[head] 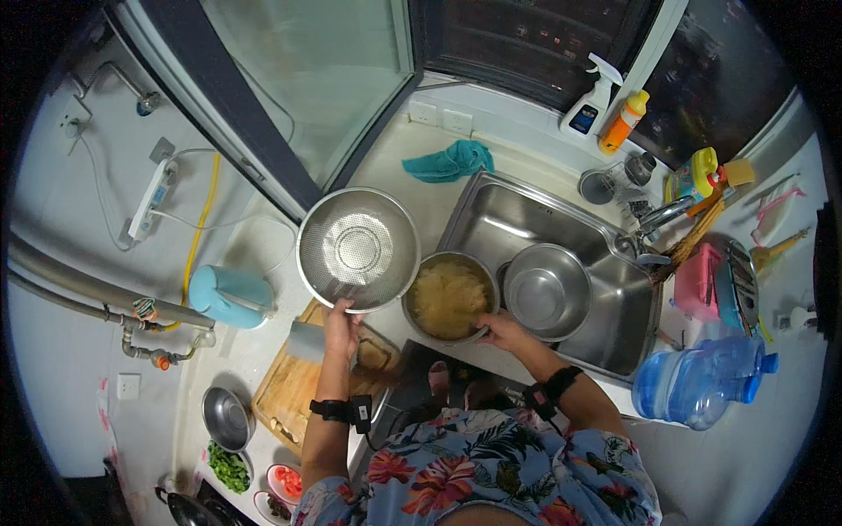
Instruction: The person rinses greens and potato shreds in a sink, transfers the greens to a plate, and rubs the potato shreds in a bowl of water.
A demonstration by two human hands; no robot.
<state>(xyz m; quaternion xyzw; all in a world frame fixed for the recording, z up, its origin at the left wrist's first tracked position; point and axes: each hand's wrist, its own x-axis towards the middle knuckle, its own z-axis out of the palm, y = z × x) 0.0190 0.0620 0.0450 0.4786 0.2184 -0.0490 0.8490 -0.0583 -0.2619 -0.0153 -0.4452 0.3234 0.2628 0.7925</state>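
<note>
My left hand (344, 329) grips the near rim of a perforated stainless steel colander (358, 250), which is tilted with its inside showing. Just to its right, my right hand (503, 330) holds the rim of a metal bowl (416, 314) at its lower right. Yellowish, stringy food in liquid (450, 296) fills much of that bowl; what the food is, I cannot tell. Another metal bowl (547, 292), with nothing visible in it, sits at the left part of the stainless steel sink (612, 329).
A wooden cutting board (283, 388) with a cleaver (308, 342) lies at the left, near a blue kettle (230, 296). Bowls of chopped greens (229, 467) and red pieces (287, 482) stand lower left. A teal cloth (454, 161) lies behind the sink; a blue water jug (691, 381) is at right.
</note>
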